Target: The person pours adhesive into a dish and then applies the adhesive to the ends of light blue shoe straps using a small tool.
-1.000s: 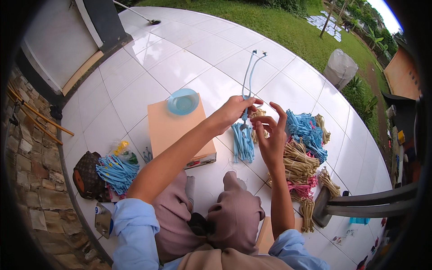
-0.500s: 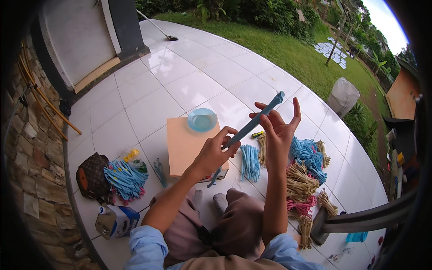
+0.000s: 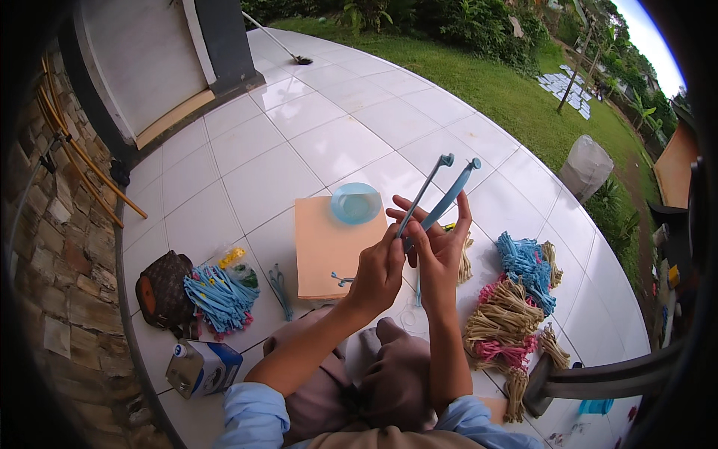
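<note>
1. Since half a second back: blue strips (image 3: 437,196) now spread apart at the top into two curled ends, where they lay together as one bar; both hands shifted slightly lower in view, still raised in front of the body.
2. Left hand (image 3: 379,271): closed, fingertips pinching the lower part of the strips.
3. Right hand (image 3: 439,251): thumb and index finger pinching the strips at the same spot, remaining fingers fanned open and upward behind them.
4. Strips held tilted, rising up and to the right, well above the floor, over the right edge of the orange board (image 3: 323,247).
5. Board flat on the white tiled floor (image 3: 299,127); round blue dish (image 3: 355,203) at its far right corner; small blue piece (image 3: 341,280) near its front edge.
6. Left of board: few loose blue strips (image 3: 280,288) on the tile; further left, heap of blue strips (image 3: 221,294) with a yellow packet (image 3: 231,257) just beyond it; brown bag (image 3: 161,288) touching the heap; blue and white carton (image 3: 203,367) lying nearer the body.
7. Right of hands: pile of bundles (image 3: 516,307), blue, tan and pink, on the floor.
8. Far right: translucent bin (image 3: 585,166) by the grass edge; dark bar (image 3: 606,373) low in view.
9. Far end of tiles: broom (image 3: 280,43). Bamboo sticks (image 3: 82,161) leaning on stone wall at left.
10. Lap in mauve cloth, light blue sleeves at the bottom edge.
</note>
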Tool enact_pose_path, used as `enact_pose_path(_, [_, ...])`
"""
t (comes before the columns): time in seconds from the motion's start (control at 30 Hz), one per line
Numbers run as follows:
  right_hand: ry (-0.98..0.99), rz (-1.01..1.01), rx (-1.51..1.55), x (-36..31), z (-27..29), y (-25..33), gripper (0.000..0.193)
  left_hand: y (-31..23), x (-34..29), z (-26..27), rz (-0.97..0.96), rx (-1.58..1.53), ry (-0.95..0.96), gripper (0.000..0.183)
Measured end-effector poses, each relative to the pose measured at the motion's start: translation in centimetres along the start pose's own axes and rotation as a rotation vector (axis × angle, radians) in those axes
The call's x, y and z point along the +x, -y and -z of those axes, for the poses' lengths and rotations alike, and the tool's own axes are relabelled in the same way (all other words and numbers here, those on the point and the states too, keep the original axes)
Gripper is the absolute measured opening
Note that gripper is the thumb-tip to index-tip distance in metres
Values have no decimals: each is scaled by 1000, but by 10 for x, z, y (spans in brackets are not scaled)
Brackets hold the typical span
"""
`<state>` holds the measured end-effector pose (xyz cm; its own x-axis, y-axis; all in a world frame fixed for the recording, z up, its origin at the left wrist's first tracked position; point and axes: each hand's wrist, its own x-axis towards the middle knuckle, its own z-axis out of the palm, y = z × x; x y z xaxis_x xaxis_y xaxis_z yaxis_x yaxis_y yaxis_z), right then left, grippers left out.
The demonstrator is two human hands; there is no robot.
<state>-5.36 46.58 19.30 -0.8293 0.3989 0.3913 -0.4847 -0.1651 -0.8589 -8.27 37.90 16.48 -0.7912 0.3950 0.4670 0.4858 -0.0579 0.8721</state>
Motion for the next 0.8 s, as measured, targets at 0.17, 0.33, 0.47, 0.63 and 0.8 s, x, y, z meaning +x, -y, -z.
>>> enact_pose_path(0.17, [-24, 49, -4, 7, 2, -7, 61, 10, 6, -1, -96, 103, -101, 44])
enact_pose_path(0.33, [-26, 54, -284, 27, 27, 14, 57, -7, 23, 29, -61, 46, -326, 40])
enact_pose_path(0.47, [129, -28, -675, 37, 38, 29, 66, -33, 48, 62, -424, 148, -425, 23])
enact_pose_path(0.63, [299, 45, -806, 39, 46, 11, 72, -39, 79, 63, -686, 906, 197, 23])
enact_pose_path(0.8, [474, -20, -893, 39, 62, -29, 79, 14, 73, 60, -598, 949, 454, 23])
